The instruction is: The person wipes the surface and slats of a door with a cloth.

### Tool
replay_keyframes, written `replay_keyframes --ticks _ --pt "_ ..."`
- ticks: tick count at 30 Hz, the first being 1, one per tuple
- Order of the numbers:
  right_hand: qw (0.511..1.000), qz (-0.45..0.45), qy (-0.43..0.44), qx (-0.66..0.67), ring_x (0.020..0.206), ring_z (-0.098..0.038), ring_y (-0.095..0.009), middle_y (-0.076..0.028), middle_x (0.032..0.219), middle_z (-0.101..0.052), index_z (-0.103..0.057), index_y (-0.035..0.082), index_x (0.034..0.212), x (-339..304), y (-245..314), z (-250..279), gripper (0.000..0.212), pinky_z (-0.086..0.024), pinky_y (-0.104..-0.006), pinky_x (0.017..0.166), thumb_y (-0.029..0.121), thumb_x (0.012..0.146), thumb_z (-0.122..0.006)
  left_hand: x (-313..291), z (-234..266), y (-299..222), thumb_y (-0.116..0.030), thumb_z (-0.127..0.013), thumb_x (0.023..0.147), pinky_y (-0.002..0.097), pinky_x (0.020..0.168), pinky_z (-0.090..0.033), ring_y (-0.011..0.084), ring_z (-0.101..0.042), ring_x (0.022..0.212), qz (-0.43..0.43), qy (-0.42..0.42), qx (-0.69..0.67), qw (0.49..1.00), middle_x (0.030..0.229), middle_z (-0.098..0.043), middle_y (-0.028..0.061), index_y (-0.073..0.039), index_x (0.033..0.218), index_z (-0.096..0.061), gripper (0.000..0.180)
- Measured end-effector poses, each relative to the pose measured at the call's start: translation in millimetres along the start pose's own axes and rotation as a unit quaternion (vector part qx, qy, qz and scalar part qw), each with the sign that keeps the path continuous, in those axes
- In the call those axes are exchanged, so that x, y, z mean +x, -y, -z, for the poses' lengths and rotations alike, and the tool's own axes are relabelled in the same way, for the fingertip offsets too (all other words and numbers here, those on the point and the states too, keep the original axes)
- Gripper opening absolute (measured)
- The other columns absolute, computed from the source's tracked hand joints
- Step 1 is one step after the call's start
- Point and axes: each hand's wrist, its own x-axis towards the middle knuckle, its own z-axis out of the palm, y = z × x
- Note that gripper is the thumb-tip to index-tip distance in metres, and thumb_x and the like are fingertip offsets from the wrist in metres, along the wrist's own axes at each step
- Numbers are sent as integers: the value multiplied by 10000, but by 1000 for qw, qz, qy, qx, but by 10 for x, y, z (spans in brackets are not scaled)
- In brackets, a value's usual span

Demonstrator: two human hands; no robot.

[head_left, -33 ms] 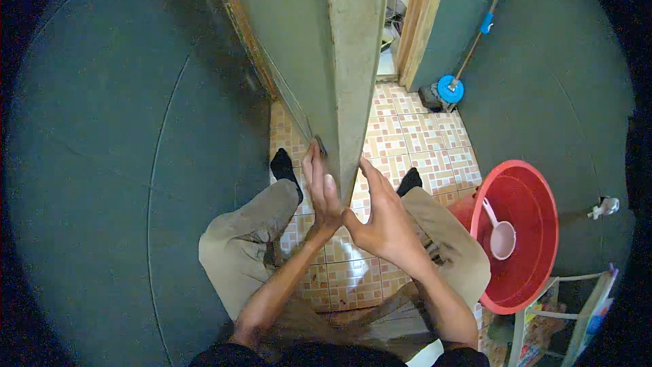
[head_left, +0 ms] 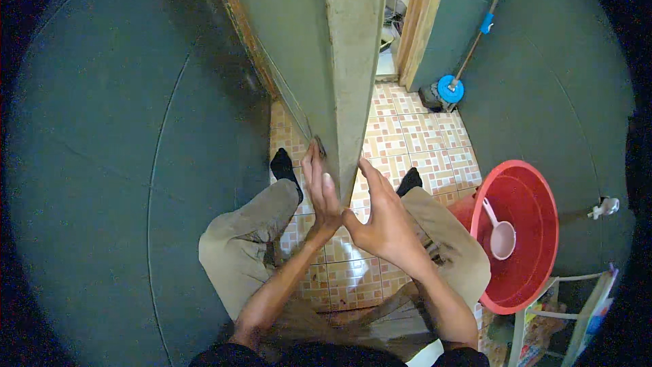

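door [head_left: 356, 61]: upright, edge foremost
left hand [head_left: 322, 194]: grip flat, against left face
right hand [head_left: 384, 221]: grip spread, beside right edge
change: none visible; work seems paused

I record my left forearm [head_left: 278, 289] and right forearm [head_left: 441, 292] converging forward. Left hand [head_left: 321, 194]: open, fingers extended forward. Right hand [head_left: 386, 224]: open, thumb [head_left: 353, 222] spread toward the left wrist [head_left: 324, 230]; contact undetermined.

Two hands [head_left: 322, 187] [head_left: 386, 224], one door [head_left: 356, 61], one tub [head_left: 536, 248]
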Motion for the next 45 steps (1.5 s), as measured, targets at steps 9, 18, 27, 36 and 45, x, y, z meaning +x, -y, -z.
replay_keyframes --ticks 9,18,27,36,45 --pt "1000 15 -3 -4 1395 -458 -447 -326 1445 -485 -319 -62 1529 -13 -68 -71 822 -354 -469 1175 93 826 -716 -182 -54 612 -367 -292 1058 462 1173 -310 414 -425 1380 460 77 -324 823 1467 -438 281 69 1526 -390 647" --pt "1000 6 -4 6 1382 -463 -461 -338 1435 -485 -310 -73 1524 16 -17 -27 824 -357 -470 1171 77 817 -706 -129 31 215 -352 -304 1054 467 1173 -311 419 -424 1378 145 36 -45 988 1461 -443 288 78 1513 -405 638" --pt "1000 4 -2 -3 1397 -452 -461 -343 1450 -477 -314 -91 1510 11 -32 -30 820 -350 -470 1178 91 815 -707 -168 -16 373 -337 -315 1050 472 1173 -311 424 -424 1377 181 24 -57 981 1455 -448 296 87 1501 -421 628" --pt "1000 12 -4 -15 1401 -451 -459 -344 1453 -474 -309 -89 1518 -1 -70 -24 826 -346 -472 1182 92 817 -707 -213 -35 359 -322 -327 1045 478 1173 -312 429 -423 1376 220 31 -34 974 1448 -452 303 96 1489 -436 619" --pt "1000 18 4 -24 1332 -485 -478 -350 1398 -493 -298 -101 1510 2 -40 -18 825 -382 -472 1155 131 833 -708 -48 65 44 -466 -286 1001 504 1186 -286 438 -398 1397 8 24 9 1000 1491 -415 329 133 1518 -364 796"
